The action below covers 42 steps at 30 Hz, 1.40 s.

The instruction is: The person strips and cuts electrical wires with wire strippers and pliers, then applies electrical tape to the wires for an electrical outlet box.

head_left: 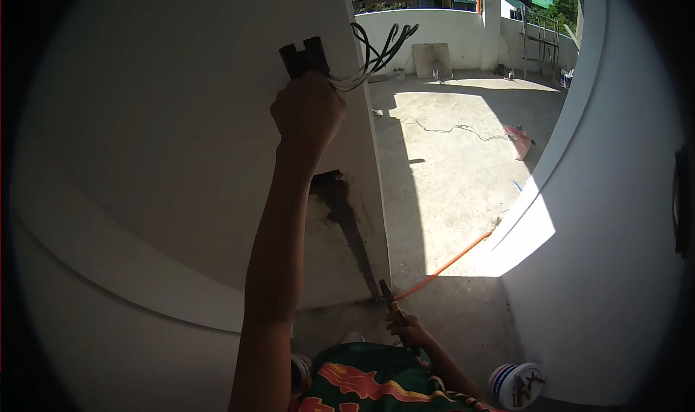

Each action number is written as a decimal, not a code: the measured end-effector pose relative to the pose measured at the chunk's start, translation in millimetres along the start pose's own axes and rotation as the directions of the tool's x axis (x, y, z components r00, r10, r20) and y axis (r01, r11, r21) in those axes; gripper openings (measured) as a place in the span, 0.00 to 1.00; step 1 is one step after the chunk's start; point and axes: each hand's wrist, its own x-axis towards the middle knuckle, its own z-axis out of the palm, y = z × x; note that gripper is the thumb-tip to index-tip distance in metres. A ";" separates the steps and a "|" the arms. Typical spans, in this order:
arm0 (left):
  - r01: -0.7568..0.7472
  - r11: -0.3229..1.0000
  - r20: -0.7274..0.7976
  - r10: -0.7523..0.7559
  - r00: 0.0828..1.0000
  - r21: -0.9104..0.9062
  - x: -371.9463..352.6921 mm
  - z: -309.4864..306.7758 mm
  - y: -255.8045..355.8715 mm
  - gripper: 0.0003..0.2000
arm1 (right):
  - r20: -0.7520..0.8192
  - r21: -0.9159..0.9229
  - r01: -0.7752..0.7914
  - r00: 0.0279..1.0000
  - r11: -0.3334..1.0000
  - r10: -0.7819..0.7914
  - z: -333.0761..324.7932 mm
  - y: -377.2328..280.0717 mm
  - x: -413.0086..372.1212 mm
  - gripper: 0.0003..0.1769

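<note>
My left hand is raised against the wall with its fingers closed at the base of a bundle of wires. The wires are black and white, bend to the right and end in loops past the wall's edge. Just above that hand is a dark, notched electrical box opening, its lower part covered by the hand. Low down, in front of my body, my right hand is wrapped round pliers with yellow and black handles. Their jaws point up toward the foot of the wall.
Below my left hand, a second dark opening leads into a rough grey patch. An orange tube runs over the floor through the doorway. A white bucket with tools stands at lower right. Outside lies a red bag.
</note>
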 end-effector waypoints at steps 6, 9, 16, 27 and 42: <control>0.086 0.995 0.164 -0.092 0.982 0.043 11.0 -13.7 8.0 0.10 | 0.065 0.011 -0.002 0.998 1.000 0.002 -28.2 25.5 -14.6 0.22; 0.027 1.000 0.123 -0.027 0.992 0.004 11.9 -6.8 -7.7 0.12 | 0.069 0.078 -0.059 0.996 0.995 0.054 -35.2 33.5 -20.8 0.20; 0.214 0.585 0.059 -0.272 0.960 -0.782 -44.9 -49.6 -59.7 0.11 | 0.020 0.042 -0.134 0.991 0.990 0.134 -54.2 44.9 -48.8 0.21; 0.705 -0.580 0.893 -0.093 0.440 -0.408 -261.6 25.5 -156.1 0.12 | -0.013 0.000 -0.215 0.977 0.977 0.215 -82.3 52.6 -48.9 0.22; 0.597 -0.300 0.614 0.043 0.788 -0.744 -149.5 -42.5 -65.4 0.04 | -0.025 0.039 -0.150 0.988 0.988 0.151 -78.1 46.3 -38.8 0.20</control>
